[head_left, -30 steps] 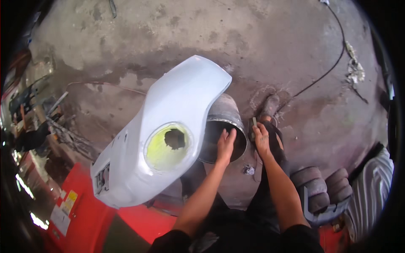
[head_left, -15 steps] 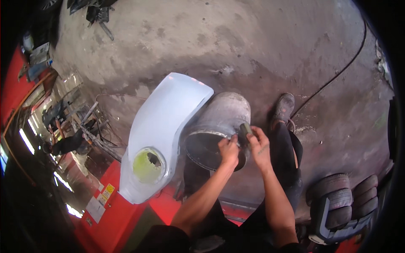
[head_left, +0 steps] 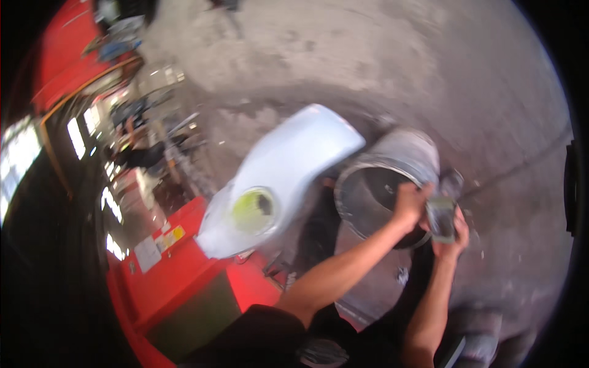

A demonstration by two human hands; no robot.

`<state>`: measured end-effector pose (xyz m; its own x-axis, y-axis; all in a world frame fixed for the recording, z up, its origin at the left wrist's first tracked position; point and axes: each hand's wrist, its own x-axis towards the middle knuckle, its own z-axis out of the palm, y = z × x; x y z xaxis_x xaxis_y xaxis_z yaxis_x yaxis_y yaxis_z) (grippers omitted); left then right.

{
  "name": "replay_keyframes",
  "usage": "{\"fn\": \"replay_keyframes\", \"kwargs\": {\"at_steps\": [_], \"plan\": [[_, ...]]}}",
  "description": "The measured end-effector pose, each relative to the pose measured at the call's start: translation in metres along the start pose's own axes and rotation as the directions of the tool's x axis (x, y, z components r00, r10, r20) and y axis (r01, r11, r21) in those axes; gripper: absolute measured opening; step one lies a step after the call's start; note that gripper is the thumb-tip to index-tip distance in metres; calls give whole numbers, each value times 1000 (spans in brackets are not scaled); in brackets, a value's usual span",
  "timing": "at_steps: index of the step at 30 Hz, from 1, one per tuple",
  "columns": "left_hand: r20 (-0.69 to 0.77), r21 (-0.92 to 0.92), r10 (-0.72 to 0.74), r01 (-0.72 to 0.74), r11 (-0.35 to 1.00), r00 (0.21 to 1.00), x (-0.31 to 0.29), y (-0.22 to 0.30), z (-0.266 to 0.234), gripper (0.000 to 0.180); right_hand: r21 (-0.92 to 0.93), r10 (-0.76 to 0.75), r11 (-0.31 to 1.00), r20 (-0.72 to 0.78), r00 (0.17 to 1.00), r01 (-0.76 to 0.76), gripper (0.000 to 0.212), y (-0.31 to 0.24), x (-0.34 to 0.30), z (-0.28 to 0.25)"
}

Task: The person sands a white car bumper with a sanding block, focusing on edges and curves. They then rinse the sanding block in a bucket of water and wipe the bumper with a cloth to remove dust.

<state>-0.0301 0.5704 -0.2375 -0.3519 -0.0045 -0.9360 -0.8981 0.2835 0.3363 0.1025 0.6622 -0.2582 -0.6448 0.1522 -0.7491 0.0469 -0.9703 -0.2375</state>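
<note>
My right hand point(head_left: 452, 238) grips a small rectangular block point(head_left: 442, 219), greenish at the edges with a grey face, which looks like a sanding block. Right beside it my left hand point(head_left: 410, 207) is closed, fingers bunched near the block; whatever is in them is too blurred to make out. Both hands are at the rim of a grey metal drum point(head_left: 412, 147), tilted with its dark open end towards me. To the drum's left lies a long, curved white panel point(head_left: 288, 153) with a round opening, yellow-green inside.
A red cabinet point(head_left: 184, 270) with a dark green panel stands at the lower left, under the white panel's near end. Another person point(head_left: 144, 156) is at the far left beside a metal frame. A dark hose point(head_left: 509, 175) crosses the concrete floor point(head_left: 380, 55) on the right.
My view has swung left, so everything sits further right and is blurred. The right hand has turned the block so its grey face shows; the left hand stays close by.
</note>
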Motion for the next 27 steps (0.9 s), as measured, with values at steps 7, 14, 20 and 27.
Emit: {"fn": "replay_keyframes", "kwargs": {"at_steps": [7,14,20,27], "plan": [[159,-30,162,-159,987,974,29,-63,-106,50,-632,334,744,69,940,-218,55,42,0,32],[-199,135,371,-350,927,907,-37,-150,-145,40,-978,-42,-142,163,986,156,46,184,104,-73],[-102,77,363,-356,931,926,-79,-158,-144,30,-722,135,-673,94,986,161,47,165,157,-131],[-105,-103,343,-353,930,934,-127,-111,-204,28,-940,337,-341,-120,934,3,44,114,36,22]]}}
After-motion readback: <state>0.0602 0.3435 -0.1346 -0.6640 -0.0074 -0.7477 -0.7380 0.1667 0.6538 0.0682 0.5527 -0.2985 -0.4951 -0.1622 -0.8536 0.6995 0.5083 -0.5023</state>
